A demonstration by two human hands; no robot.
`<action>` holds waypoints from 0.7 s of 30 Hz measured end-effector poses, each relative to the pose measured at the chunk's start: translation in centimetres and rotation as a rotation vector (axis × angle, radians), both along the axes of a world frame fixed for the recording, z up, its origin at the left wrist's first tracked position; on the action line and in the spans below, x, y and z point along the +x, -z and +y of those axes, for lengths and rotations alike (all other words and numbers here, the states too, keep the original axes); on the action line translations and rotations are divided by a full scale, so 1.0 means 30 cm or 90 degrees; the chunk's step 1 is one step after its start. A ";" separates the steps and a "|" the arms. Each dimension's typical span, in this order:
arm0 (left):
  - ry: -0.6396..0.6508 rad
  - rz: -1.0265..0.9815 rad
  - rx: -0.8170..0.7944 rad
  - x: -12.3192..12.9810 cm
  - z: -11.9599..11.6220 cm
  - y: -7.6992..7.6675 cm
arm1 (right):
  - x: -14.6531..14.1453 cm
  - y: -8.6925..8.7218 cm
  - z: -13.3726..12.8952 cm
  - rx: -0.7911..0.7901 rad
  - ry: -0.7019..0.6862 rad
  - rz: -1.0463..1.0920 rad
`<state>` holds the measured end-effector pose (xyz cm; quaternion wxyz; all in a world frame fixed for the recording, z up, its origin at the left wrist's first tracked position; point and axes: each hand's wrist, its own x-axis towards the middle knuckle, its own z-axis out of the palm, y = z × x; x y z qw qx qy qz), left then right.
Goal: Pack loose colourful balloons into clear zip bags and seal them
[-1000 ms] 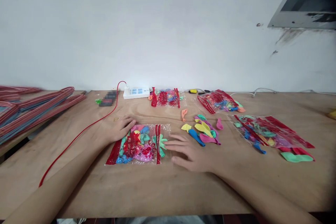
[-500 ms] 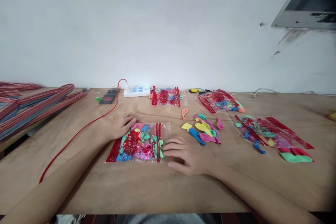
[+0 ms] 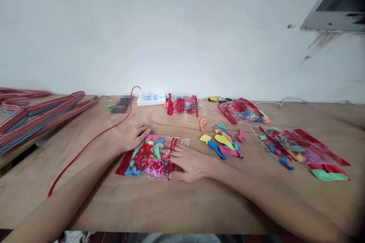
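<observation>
A clear plastic bag with red bands (image 3: 145, 157), filled with colourful balloons, lies flat on the wooden table (image 3: 137, 205). At its upper left corner rests my left hand (image 3: 132, 138), fingers spread and holding nothing. My right hand (image 3: 189, 161) is at the bag's right end, fingers apart, the fingertips reaching into or under the clear plastic near the red strip; which of the two is unclear. Loose balloons (image 3: 225, 140) in yellow, blue, pink and green lie to the right of that hand.
More balloon bags lie at the back (image 3: 184, 105), back right (image 3: 241, 110) and right (image 3: 302, 146). A white power strip (image 3: 151, 100) sits by the wall, with a red cable (image 3: 85, 144) running down the left. Bundled pink and blue hangers (image 3: 42, 115) are at far left.
My right hand has moved left onto the bag's right end, its fingertips now past the red strip. My left hand stays at the corner. The view has shifted slightly.
</observation>
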<state>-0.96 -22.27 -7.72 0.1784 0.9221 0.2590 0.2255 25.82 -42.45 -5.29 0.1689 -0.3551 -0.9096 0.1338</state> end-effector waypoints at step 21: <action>-0.005 -0.005 -0.013 0.003 -0.003 0.002 | 0.434 -0.014 -0.119 0.166 0.419 -0.021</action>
